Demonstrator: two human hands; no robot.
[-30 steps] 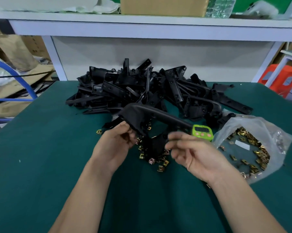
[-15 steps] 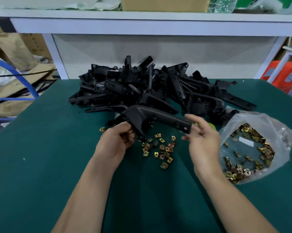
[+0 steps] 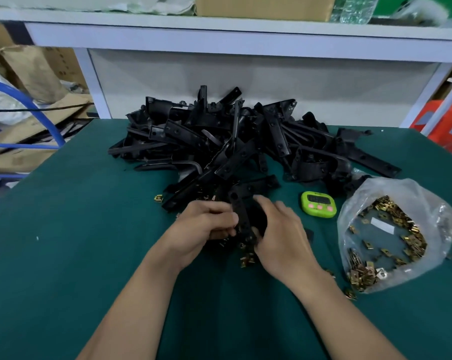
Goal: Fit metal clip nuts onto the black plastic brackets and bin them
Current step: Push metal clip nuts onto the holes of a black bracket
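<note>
A black plastic bracket (image 3: 241, 219) stands on end between both my hands at the table's middle. My left hand (image 3: 206, 224) grips its left side with curled fingers. My right hand (image 3: 279, 229) wraps around its right side. Loose brass clip nuts (image 3: 247, 259) lie on the green mat just under the hands, mostly hidden. A big heap of black brackets (image 3: 232, 141) fills the far middle of the table. A clear plastic bag of clip nuts (image 3: 391, 235) lies open at the right.
A green digital timer (image 3: 318, 203) sits between the hands and the bag. One stray clip nut (image 3: 158, 198) lies left of the heap. A white shelf (image 3: 219, 40) runs overhead at the back. Cardboard and blue tubing (image 3: 32, 110) lie off the table's left edge.
The bracket was held level across both hands; now it is turned upright and drawn closer. My right hand moved from its far right end to beside my left hand, uncovering the timer.
</note>
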